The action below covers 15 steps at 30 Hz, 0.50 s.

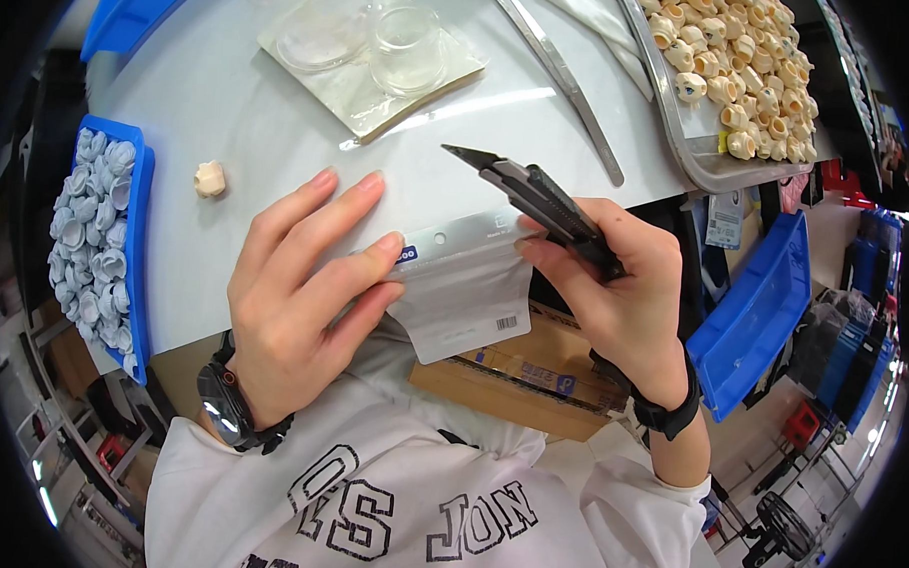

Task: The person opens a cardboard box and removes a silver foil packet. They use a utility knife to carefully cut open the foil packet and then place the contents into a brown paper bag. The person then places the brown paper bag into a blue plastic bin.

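A small pale-grey plastic pouch [464, 309] with a hang hole lies with its top strip on the table's front edge, and the rest hangs down toward my lap. My left hand [299, 279] rests with fingers spread, its lower fingertips on the pouch's left corner. In my right hand [629, 290] is a black utility knife [552, 202], its dark blade pointing up and left, away from the pouch. The thumb and index fingertip of that hand also touch the pouch's right corner.
On the white table [206, 245] are a cream doll-head part [209, 179], metal tweezers [567, 83] and round clear containers [408, 47] on a packet. A blue tray [143, 243] holds grey-blue parts; a metal tray [694, 162] holds cream heads. A cardboard box [511, 386] sits below.
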Each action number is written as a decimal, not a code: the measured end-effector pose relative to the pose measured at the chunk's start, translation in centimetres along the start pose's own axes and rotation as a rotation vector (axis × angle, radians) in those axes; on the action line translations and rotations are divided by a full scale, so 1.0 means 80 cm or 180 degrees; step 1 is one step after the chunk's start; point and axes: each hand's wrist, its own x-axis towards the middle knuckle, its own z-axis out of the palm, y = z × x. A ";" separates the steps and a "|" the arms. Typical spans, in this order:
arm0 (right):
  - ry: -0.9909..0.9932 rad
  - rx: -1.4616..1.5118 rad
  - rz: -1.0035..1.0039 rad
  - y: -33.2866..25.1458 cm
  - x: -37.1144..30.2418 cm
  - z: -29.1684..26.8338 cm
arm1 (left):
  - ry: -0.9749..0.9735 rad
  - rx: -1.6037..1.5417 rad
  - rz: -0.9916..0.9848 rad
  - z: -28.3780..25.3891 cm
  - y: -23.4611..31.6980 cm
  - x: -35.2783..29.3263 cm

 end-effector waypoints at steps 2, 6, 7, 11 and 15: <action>-0.0012 -0.0018 0.0020 -0.001 0.001 0.000 | -0.0120 -0.0028 0.0129 -0.004 -0.007 -0.001; -0.0024 -0.0088 0.0023 -0.005 0.001 -0.002 | -0.0187 -0.0092 0.0287 -0.008 -0.017 0.000; -0.0020 -0.0087 0.0039 -0.004 0.001 -0.001 | -0.0199 -0.0121 0.0282 -0.009 -0.018 0.000; -0.0017 -0.0133 0.0075 -0.007 0.000 -0.002 | -0.0196 -0.0165 0.0284 -0.009 -0.019 -0.001; -0.0014 -0.0133 0.0109 -0.007 0.000 -0.001 | -0.0161 -0.0142 0.0270 -0.009 -0.019 -0.001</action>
